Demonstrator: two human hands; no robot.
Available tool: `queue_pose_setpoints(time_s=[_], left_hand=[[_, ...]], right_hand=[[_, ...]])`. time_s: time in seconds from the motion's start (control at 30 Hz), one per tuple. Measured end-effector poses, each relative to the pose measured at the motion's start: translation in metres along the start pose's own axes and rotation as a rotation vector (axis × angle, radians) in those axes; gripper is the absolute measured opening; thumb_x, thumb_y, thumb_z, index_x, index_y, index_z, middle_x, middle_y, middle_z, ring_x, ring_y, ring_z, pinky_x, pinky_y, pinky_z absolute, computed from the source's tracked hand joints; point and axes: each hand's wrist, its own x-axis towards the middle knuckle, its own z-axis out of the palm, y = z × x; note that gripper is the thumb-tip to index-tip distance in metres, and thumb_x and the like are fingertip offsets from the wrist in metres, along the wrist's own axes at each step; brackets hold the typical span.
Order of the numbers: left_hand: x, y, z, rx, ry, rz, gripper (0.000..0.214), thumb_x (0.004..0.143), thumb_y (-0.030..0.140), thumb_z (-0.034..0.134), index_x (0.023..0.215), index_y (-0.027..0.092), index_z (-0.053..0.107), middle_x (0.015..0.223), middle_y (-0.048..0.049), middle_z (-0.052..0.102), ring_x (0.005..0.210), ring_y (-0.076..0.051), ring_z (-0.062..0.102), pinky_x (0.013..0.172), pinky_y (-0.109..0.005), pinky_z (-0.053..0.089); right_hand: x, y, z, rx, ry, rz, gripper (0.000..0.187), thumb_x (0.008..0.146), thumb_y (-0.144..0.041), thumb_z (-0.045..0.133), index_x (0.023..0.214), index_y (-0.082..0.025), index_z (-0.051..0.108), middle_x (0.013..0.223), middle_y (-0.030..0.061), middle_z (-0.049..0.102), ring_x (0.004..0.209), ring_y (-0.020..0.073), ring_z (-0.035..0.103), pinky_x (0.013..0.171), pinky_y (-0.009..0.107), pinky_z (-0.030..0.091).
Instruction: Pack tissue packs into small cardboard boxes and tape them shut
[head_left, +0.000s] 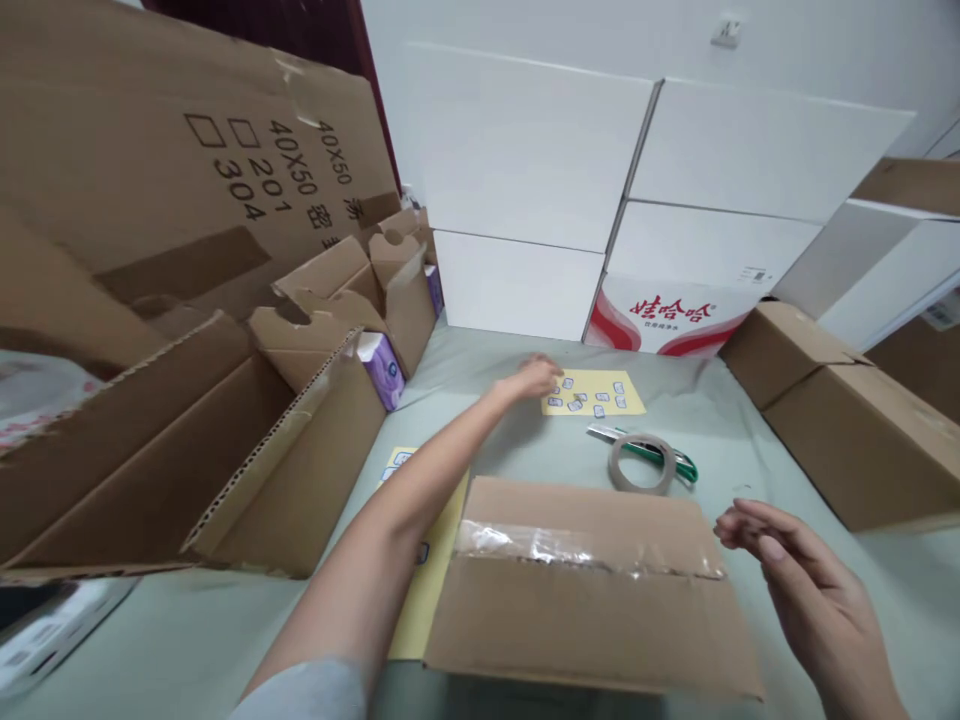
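The left hand [538, 376] is at a yellow sticker sheet [589, 386] behind the brown box [592, 625]; I can't tell if it pinches anything. The right hand [814, 590] is loose, half open, right of the box. Just behind the box, a tape roll [645, 488] lies over a green knife [685, 466].

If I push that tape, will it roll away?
Probably not as it lies: the tape is on its flat side, over the knife, so it would more likely slide. Its outside is round, so standing on edge it might well roll. Its ring looks thick and even, so it should feel stiff, not floppy.
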Motion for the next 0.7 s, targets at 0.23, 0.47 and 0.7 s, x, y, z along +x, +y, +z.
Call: queue_pose_setpoints(time_s=[0.23, 0.47, 0.7], left_hand=[[-0.139, 0.053, -0.068, -0.405, 0.142, -0.183, 0.061, 0.101, 0.043, 0.011, 0.128, 0.014, 0.057, 0.131, -0.013, 0.064, 0.118, -0.022, 0.062, 0.099, -0.039, 0.051], [-0.246, 0.121, -0.076, -0.426, 0.338, -0.504, 0.06, 0.076, 0.066, 0.06, 0.121, 0.026, 0.065, 0.141, -0.0054, 0.057, 0.136, -0.035, 0.044, 0.113, -0.051, 0.037], [-0.265, 0.105, -0.034, -0.583, 0.271, -0.636, 0.066, 0.081, 0.066, 0.056, 0.137, 0.032, 0.053, 0.157, 0.0005, 0.037, 0.147, -0.031, 0.027, 0.123, -0.047, 0.015]], right_hand=[[-0.053, 0.002, 0.015, 0.1, -0.309, 0.05, 0.051, 0.09, -0.054, 0.055, 0.134, -0.028, 0.057, 0.141, 0.0096, 0.055, 0.127, 0.0315, 0.054, 0.096, 0.039, 0.053], [-0.098, 0.018, 0.043, 0.132, -0.207, 0.122, 0.046, 0.097, -0.049, 0.046, 0.137, -0.026, 0.054, 0.146, 0.0076, 0.05, 0.138, 0.0259, 0.042, 0.112, 0.042, 0.039], [-0.105, 0.023, 0.044, 0.207, -0.189, 0.061, 0.041, 0.095, -0.042, 0.052, 0.133, -0.027, 0.057, 0.144, 0.0089, 0.052, 0.135, 0.0262, 0.046, 0.108, 0.043, 0.045]])
